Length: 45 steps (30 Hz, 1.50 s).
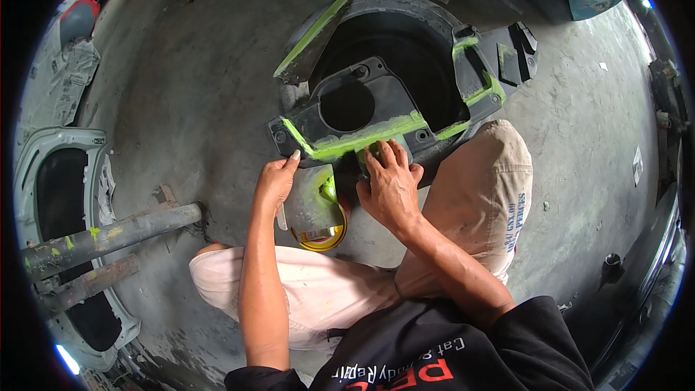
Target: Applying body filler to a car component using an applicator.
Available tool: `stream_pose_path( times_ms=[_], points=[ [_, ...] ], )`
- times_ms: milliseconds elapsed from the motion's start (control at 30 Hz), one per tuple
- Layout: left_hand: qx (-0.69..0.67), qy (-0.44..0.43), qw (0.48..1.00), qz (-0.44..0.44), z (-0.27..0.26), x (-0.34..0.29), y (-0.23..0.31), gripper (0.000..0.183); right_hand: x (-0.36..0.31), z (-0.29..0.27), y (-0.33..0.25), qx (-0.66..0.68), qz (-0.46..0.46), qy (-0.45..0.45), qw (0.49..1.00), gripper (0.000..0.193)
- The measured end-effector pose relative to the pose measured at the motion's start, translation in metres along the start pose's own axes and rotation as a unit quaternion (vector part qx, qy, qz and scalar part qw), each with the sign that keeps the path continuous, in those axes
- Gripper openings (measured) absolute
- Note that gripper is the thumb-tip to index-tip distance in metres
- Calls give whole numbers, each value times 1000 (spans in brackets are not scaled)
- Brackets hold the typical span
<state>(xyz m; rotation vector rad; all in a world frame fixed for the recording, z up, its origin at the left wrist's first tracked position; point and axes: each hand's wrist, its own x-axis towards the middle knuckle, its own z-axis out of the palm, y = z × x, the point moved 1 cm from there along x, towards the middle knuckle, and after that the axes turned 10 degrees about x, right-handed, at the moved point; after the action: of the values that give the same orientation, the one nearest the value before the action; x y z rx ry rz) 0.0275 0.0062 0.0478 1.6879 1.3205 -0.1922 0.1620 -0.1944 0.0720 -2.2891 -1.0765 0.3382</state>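
Note:
A black plastic panel [394, 94] with a round opening and strips of bright green putty [362, 139] along its edges lies across a large round black tub-like piece [376, 1] on the floor. My left hand [276, 182] grips the panel's near left corner, thumb on top and the other fingers curled below, mostly hidden. My right hand [391, 185] presses its fingertips on a pale, thin spreader [404, 146] against the panel's near edge, just below the green strip. Between my hands, a grey mixing plate [304, 199] smeared with green putty rests over a round yellow-rimmed can [322, 245].
A separate panel piece with a green edge [318, 36] leans on the tub's left side. Thick pipes [137, 228] and a pale car panel frame [94, 141] are at the left. My bent legs [470, 195] flank the work. A small dark cup [612, 261] stands at right.

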Motion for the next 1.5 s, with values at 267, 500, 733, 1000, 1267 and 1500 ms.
stream_pose_path(
  times_ms=[267, 500, 733, 1000, 1267, 1500],
  points=[
    [12, 6, 1000, 7, -1, 4, -3, 57, 2, 11, 1, -5, 8, -33, 999, 58],
    [-1, 0, 1000, 0, -2, -1, 2, 55, -1, -15, -5, -16, 41, -99, 994, 49],
    [-10, -12, 1000, -6, -3, 0, 1, 57, 2, -24, 24, -34, 7, 13, 999, 53],
    [-8, -39, 999, -20, -5, 8, -6, 53, 7, -11, 37, -46, 37, -25, 998, 64],
    [-45, -37, 998, -21, -6, 4, -4, 53, -4, -16, 33, -69, 28, -61, 995, 63],
    [-5, -10, 1000, -11, -4, 4, -4, 53, 0, -20, 26, -36, 26, -18, 999, 60]
  ],
)
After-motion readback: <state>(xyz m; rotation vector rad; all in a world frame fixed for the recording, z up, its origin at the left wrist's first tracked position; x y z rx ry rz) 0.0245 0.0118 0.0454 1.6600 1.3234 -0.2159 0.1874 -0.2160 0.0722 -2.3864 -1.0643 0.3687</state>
